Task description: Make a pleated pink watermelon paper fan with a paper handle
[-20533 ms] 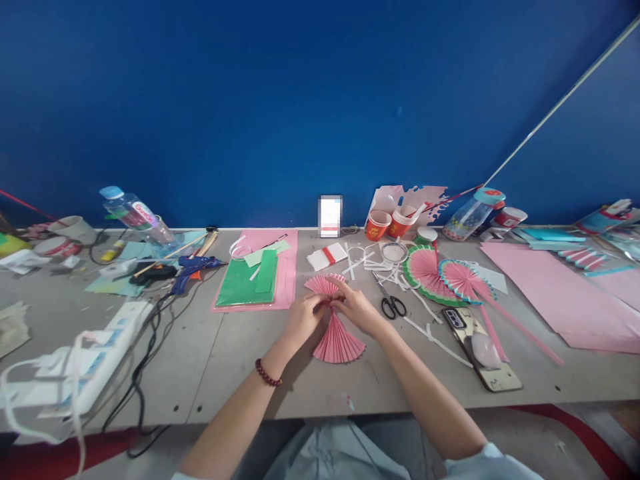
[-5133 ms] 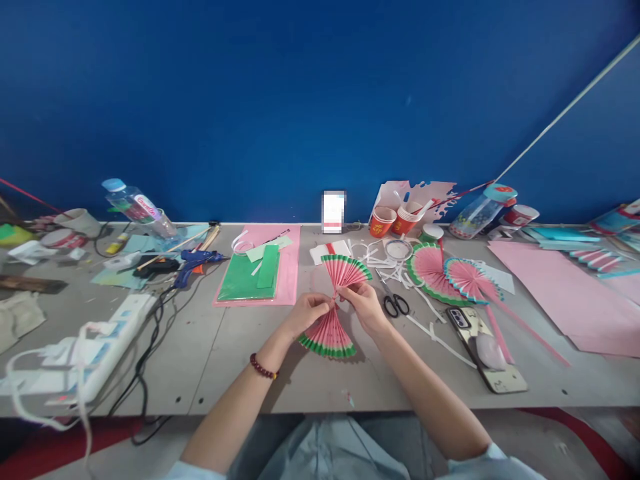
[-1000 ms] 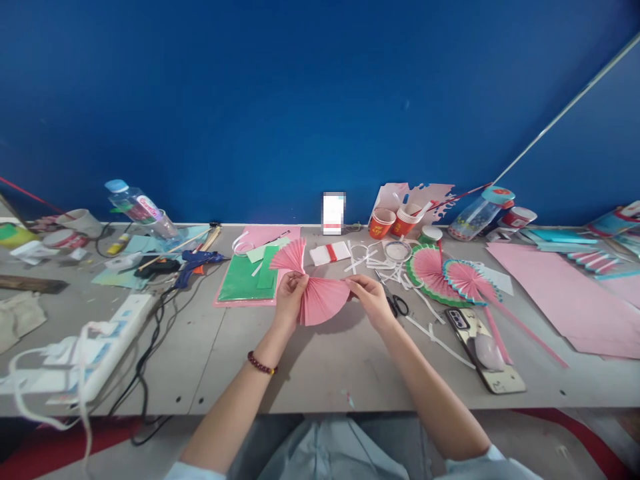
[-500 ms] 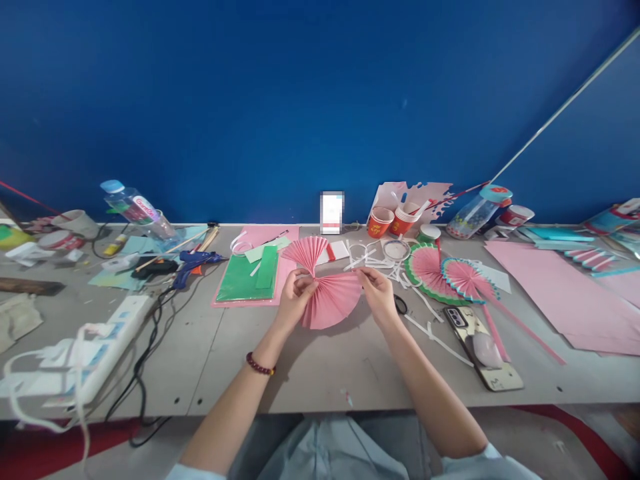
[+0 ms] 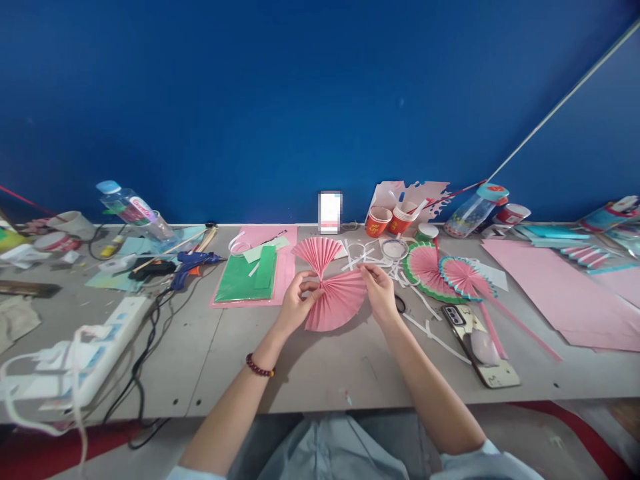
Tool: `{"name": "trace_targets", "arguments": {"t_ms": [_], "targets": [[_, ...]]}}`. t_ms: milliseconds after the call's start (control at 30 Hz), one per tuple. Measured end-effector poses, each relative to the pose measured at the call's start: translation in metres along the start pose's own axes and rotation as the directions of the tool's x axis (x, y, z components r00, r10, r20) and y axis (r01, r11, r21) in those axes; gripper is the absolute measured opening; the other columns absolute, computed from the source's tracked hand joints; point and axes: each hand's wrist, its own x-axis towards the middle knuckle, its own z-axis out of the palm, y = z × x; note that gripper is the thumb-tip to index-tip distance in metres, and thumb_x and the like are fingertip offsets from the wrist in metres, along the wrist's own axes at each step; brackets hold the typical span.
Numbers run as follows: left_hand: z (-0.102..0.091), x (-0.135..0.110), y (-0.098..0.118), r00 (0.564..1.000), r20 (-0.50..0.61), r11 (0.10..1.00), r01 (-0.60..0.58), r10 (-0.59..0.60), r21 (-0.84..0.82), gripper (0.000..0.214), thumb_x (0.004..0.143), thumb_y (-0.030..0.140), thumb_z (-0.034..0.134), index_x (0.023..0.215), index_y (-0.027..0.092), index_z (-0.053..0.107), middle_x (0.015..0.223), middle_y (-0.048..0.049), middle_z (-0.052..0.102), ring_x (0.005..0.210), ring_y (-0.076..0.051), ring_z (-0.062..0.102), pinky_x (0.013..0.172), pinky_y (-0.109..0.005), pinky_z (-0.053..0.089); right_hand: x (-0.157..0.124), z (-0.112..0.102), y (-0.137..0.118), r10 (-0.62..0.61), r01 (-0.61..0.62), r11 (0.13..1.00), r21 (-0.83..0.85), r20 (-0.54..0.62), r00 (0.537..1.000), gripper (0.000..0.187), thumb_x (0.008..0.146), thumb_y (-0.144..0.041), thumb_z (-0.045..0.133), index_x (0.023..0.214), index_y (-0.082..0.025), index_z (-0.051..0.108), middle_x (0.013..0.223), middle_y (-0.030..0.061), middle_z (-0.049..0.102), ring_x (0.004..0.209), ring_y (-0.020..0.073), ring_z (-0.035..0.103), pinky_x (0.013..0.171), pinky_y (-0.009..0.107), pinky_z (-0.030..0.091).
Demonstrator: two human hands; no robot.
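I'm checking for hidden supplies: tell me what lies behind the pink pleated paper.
Behind the pink pleated paper, part of a white item shows right of the upper fan. The rest of that, and whatever the lower fan covers, cannot be seen.

Matt paper fan (image 5: 340,301); plastic bottle (image 5: 134,211)

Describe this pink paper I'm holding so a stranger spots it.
Along the blue wall runs a grey table. Between the left hand and right hand is pleated pink paper, narrow-waisted, fanning at both ends. Its showing side is plain pink, unlike the green-rimmed fan and blue-rimmed fan to its right.
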Motion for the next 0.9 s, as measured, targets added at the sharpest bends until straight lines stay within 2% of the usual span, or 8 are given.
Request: {"name": "trace_targets", "arguments": {"t_ms": [267, 467, 567, 700, 800, 900], "targets": [[0.0008, -0.0018, 0.0000, 0.994, 0.099, 0.997, 0.043, -0.037, -0.060, 0.041, 0.077, 0.035, 0.070, 0.110, 0.022, 0.050, 0.083, -0.0018, 0.065, 0.080, -0.015, 0.062, 0.069, -0.023, 0.044, 0.0004, -0.0007, -0.0034, -0.025, 0.025, 1.000, -0.003, 0.011, 1.000, 0.026, 0.077, -0.041, 0.059, 0.091, -0.020, 0.064, 0.089, 0.0040, 0.064, 0.083, 0.0185, 0.057, 0.072, 0.029, 0.043], [0.0002, -0.0005, -0.0013, 1.000, 0.021, 0.995, 0.014, -0.012, -0.097, 0.037, 0.074, 0.034, 0.072, 0.104, 0.021, 0.055, 0.075, 0.0004, 0.065, 0.077, -0.013, 0.061, 0.073, -0.023, 0.043, 0.0004, -0.0003, -0.0045, 0.000, -0.005, 0.998, 0.061, 0.070, 0.998, 0.024, 0.075, -0.043, 0.064, 0.083, -0.020, 0.061, 0.078, 0.0007, 0.060, 0.071, 0.0151, 0.053, 0.067, 0.027, 0.042], [0.0005, 0.0002, 0.0012, 0.999, -0.010, 0.993, 0.032, -0.034, -0.111, 0.033, 0.073, 0.037, 0.073, 0.097, 0.020, 0.057, 0.067, 0.0024, 0.062, 0.065, -0.011, 0.057, 0.064, -0.021, 0.042, -0.0001, -0.0001, -0.0048, 0.032, -0.041, 0.995, 0.085, 0.107, 0.994, 0.028, 0.074, -0.045, 0.066, 0.085, -0.020, 0.060, 0.076, 0.0003, 0.059, 0.068, 0.0145, 0.052, 0.064, 0.026, 0.040], [0.0018, 0.0003, 0.0028, 0.997, -0.010, 0.989, 0.073, -0.075, -0.126, 0.032, 0.072, 0.043, 0.073, 0.080, 0.020, 0.052, 0.060, 0.0058, 0.054, 0.047, -0.007, 0.046, 0.046, -0.019, 0.033, -0.0004, -0.0005, -0.0049, 0.021, -0.030, 0.996, 0.081, 0.107, 0.994, 0.030, 0.074, -0.045, 0.066, 0.090, -0.020, 0.063, 0.074, -0.0005, 0.058, 0.068, 0.0141, 0.050, 0.064, 0.026, 0.038], [0.0031, 0.0009, -0.0001, 0.998, -0.030, 0.990, 0.054, -0.058, -0.129, 0.032, 0.071, 0.041, 0.074, 0.080, 0.019, 0.053, 0.063, 0.0049, 0.055, 0.052, -0.007, 0.049, 0.045, -0.018, 0.033, -0.0004, -0.0004, -0.0045, 0.013, -0.020, 0.997, 0.071, 0.096, 0.995, 0.029, 0.073, -0.045, 0.067, 0.089, -0.020, 0.065, 0.076, -0.0003, 0.059, 0.070, 0.0145, 0.050, 0.066, 0.026, 0.038], [0.0045, 0.0019, -0.0041, 0.998, -0.050, 0.985, 0.016, -0.025, -0.173, 0.035, 0.068, 0.035, 0.077, 0.091, 0.020, 0.055, 0.077, 0.0011, 0.063, 0.070, -0.011, 0.060, 0.061, -0.020, 0.046, -0.0009, 0.0009, -0.0036, 0.028, -0.036, 0.997, 0.071, 0.111, 0.993, 0.029, 0.073, -0.046, 0.067, 0.087, -0.021, 0.065, 0.077, -0.0002, 0.061, 0.070, 0.0148, 0.052, 0.066, 0.027, 0.039]]}}
